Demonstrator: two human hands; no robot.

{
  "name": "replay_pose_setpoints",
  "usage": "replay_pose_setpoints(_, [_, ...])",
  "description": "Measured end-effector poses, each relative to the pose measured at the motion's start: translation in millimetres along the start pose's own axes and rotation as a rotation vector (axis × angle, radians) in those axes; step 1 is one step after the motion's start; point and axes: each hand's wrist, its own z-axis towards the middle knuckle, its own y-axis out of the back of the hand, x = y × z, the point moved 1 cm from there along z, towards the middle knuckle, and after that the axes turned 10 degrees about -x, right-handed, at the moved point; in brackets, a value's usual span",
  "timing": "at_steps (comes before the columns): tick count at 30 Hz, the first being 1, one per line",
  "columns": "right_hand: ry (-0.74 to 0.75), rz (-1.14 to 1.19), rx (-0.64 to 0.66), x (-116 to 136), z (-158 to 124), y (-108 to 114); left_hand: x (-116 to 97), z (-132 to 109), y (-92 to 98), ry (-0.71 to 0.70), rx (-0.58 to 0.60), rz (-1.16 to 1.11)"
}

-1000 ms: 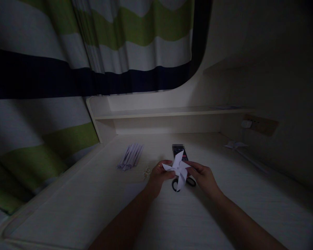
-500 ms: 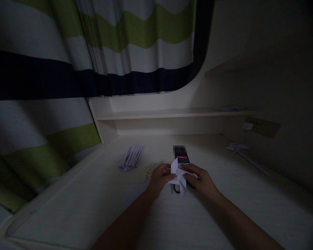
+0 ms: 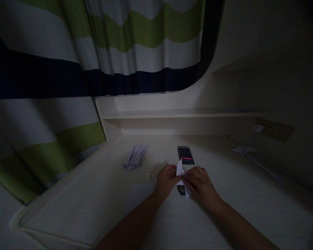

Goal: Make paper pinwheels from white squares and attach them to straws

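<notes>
A white paper pinwheel [image 3: 179, 168] is held above the desk between both hands, its folded blades pointing up and down. My left hand [image 3: 167, 178] pinches it from the left side. From the right, my right hand [image 3: 200, 180] closes its fingers on the pinwheel's middle, which they partly hide. Under the pinwheel shows a dark looped object [image 3: 182, 190], perhaps a scissors handle; most of it is covered. Just beyond the hands lies a phone [image 3: 186, 157] with its screen lit.
Rolled paper sticks [image 3: 136, 156] lie in a bundle at the left, near small pale pieces [image 3: 152, 173] and a flat paper sheet [image 3: 141, 194]. A finished-looking pinwheel on a stick [image 3: 244, 150] rests by the right wall. A shelf [image 3: 172, 114] runs along the back, below a striped curtain [image 3: 151, 31].
My right hand has moved in toward the pinwheel's centre, its fingers now covering more of it. The whole view has shifted slightly, so things appear further right.
</notes>
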Motion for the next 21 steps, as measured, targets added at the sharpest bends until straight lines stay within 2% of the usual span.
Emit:
replay_pose_setpoints(14, [0.024,-0.065,-0.007,7.0,5.2,7.3,-0.1,-1.5,1.0,-0.032,-0.004,0.002])
replay_pose_setpoints(21, [-0.017,-0.053,-0.071,-0.8,4.2,9.5,-7.3,2.5,9.0,-0.094,-0.129,0.069])
